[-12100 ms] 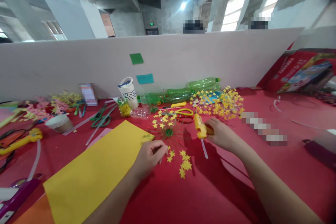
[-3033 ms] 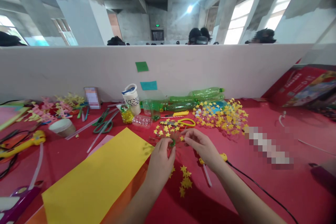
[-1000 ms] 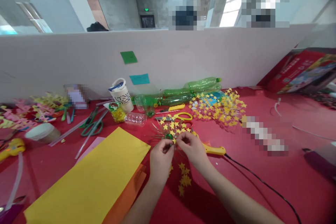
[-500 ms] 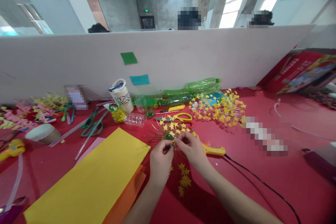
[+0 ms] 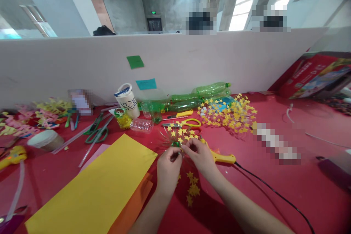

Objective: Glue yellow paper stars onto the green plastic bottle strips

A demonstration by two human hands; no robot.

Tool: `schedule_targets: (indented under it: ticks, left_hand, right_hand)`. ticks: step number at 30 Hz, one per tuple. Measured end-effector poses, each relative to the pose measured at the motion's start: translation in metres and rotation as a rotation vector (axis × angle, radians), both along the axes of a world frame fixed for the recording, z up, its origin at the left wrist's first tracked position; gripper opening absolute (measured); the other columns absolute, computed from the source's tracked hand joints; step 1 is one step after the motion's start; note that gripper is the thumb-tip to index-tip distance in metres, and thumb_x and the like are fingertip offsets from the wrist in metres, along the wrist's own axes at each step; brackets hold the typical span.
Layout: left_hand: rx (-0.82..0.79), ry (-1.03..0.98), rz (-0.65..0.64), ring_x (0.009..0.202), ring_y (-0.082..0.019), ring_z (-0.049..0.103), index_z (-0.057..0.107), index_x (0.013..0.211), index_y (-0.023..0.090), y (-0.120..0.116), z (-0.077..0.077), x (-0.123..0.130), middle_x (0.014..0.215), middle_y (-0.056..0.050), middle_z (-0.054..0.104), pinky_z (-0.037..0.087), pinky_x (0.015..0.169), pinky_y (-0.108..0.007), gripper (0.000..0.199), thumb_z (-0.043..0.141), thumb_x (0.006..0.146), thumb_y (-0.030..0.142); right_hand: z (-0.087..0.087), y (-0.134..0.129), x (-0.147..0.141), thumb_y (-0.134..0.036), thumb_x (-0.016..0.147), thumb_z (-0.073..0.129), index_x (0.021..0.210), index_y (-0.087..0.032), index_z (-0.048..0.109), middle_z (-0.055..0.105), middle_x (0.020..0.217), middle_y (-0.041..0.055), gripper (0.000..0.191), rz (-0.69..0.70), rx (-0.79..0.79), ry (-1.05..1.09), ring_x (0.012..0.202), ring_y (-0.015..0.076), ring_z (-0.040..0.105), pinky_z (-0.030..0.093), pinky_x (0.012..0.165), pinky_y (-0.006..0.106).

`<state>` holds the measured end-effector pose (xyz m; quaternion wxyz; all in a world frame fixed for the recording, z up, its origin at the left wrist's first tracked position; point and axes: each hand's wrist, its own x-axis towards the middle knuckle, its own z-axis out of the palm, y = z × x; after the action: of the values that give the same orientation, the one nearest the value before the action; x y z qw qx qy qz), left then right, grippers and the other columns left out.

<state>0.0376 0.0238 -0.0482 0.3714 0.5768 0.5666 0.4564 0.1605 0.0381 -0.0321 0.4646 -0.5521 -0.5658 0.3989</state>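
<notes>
I see the right hand (image 5: 199, 156) pinching what looks like a small yellow star (image 5: 181, 147) at frame centre, the left hand (image 5: 168, 170) with fingertips drawn together on something I cannot make out, and just above, nearer the left, the star-tipped green piece (image 5: 176, 144), radiating without one long axis.

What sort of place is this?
Probably a shared craft workshop: a glue gun and cut-out yellow stars lie on a red table, and people's heads show beyond the white partition.
</notes>
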Motion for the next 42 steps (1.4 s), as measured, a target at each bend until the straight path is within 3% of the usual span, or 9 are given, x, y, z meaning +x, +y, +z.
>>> schedule_targets:
  ticks: [8, 16, 42]
  left_hand:
    - [-0.019, -0.017, 0.0, 0.071, -0.016, 0.059, 0.061, 0.079, 0.019, -0.0017, 0.0034, -0.0014, 0.075, -0.001, 0.065, 0.045, 0.066, -0.026, 0.011, 0.052, 0.075, 0.024]
    - [-0.026, -0.05, 0.012, 0.071, -0.016, 0.059, 0.062, 0.079, 0.019, -0.0005, 0.003, -0.0019, 0.076, -0.002, 0.065, 0.045, 0.066, -0.025, 0.012, 0.053, 0.075, 0.026]
    - [0.006, -0.002, 0.003, 0.071, -0.016, 0.06, 0.063, 0.076, 0.02, -0.0011, 0.0028, 0.0003, 0.077, -0.002, 0.066, 0.045, 0.067, -0.026, 0.012, 0.054, 0.075, 0.027]
  right_hand:
    - [-0.0012, 0.0003, 0.0023, -0.037, 0.078, 0.054, 0.062, -0.02, 0.049, 0.053, 0.057, -0.0031, 0.024, -0.008, 0.005, -0.02, 0.056, 0.0135, 0.05, 0.037, 0.053, 0.024]
    - [0.0035, -0.0017, 0.0019, -0.024, 0.071, 0.054, 0.066, -0.019, 0.058, 0.059, 0.065, -0.0015, 0.008, 0.034, -0.011, 0.0, 0.063, 0.0145, 0.055, 0.042, 0.06, 0.024]
    - [0.0009, -0.0004, 0.0001, -0.029, 0.073, 0.055, 0.061, -0.019, 0.05, 0.053, 0.055, -0.0039, 0.016, 0.007, -0.039, 0.034, 0.054, 0.0125, 0.049, 0.037, 0.053, 0.023]
